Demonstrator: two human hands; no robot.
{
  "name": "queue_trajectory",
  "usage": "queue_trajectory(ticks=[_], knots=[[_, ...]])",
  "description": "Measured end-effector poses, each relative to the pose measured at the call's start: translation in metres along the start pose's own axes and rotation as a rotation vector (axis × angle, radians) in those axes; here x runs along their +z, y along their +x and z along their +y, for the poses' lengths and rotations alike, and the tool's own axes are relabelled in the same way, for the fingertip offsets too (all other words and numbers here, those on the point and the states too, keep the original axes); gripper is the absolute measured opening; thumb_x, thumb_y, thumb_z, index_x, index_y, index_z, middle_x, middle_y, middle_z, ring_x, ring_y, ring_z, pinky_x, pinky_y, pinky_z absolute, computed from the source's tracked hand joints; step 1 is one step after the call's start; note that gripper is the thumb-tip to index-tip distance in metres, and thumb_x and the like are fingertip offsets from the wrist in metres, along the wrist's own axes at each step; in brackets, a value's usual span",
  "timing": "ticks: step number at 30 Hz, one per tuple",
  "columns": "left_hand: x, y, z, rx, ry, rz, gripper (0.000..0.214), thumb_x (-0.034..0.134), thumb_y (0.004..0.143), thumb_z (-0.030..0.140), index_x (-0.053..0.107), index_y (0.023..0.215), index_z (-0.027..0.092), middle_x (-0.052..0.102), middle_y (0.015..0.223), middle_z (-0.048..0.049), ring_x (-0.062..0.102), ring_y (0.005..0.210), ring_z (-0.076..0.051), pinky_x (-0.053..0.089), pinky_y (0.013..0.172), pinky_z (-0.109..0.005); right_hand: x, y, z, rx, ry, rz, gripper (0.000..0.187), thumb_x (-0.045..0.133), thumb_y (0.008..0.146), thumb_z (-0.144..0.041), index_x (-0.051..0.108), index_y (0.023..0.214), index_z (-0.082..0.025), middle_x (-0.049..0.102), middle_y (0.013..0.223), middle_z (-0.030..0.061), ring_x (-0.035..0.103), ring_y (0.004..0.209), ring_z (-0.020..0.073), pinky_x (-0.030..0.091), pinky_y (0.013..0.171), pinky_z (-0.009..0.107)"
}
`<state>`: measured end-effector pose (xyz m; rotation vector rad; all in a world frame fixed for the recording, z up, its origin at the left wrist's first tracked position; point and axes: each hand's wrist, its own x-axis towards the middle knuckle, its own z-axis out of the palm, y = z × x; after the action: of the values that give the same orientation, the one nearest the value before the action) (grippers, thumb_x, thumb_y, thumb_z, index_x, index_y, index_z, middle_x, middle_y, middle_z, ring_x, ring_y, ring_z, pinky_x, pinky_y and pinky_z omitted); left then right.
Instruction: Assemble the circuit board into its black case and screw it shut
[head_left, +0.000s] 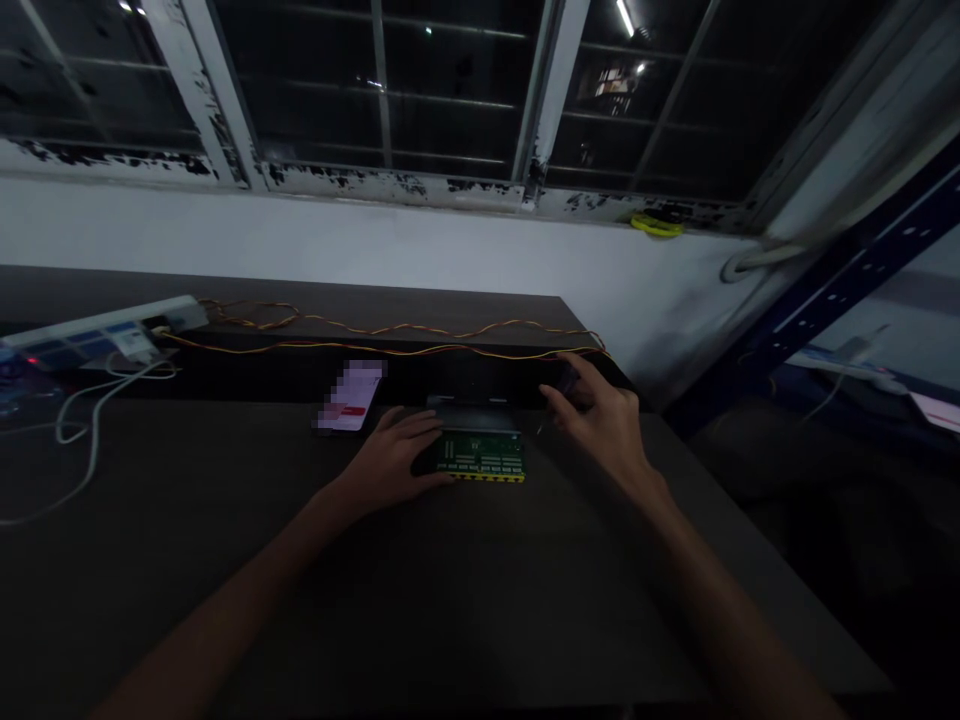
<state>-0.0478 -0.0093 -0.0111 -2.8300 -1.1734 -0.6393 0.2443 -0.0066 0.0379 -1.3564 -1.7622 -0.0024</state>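
Left hand (391, 458) lies flat, fingers together, against the rectangular green circuit board (481, 456); right hand (604, 420) curls nearby, its grip unclear.

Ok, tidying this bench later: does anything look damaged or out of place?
Paint on the window frame is flaking off in dark patches. Orange and yellow wires trail loosely across the back of the desk. The green circuit board beside the left hand lies square and looks intact.

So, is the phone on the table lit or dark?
Lit: the phone glows pale pink on the dark table, beside the left hand.
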Motion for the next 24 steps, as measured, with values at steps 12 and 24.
queue_trajectory(ticks=[12,24], knots=[[-0.003,0.001,0.004,-0.013,0.023,-0.024,0.055,0.063,0.084,0.057,0.063,0.122,0.018,0.061,0.133,-0.0131,0.053,0.127,-0.031,0.031,0.111,-0.053,0.008,-0.005,-0.008,0.105,0.292,-0.037,0.058,0.061,0.086,-0.044,0.051,0.136,-0.018,0.068,0.064,-0.0013,0.065,0.053,0.0176,0.055,0.059,0.033],[-0.001,0.000,0.001,0.001,0.003,-0.003,0.055,0.062,0.085,0.057,0.062,0.123,0.018,0.061,0.131,-0.0138,0.053,0.127,-0.031,0.031,0.110,-0.056,0.022,-0.002,0.004,0.291,0.424,0.003,0.061,0.064,0.080,-0.048,0.054,0.130,-0.015,0.069,0.065,0.0016,0.065,0.048,0.0179,0.056,0.051,0.033]])
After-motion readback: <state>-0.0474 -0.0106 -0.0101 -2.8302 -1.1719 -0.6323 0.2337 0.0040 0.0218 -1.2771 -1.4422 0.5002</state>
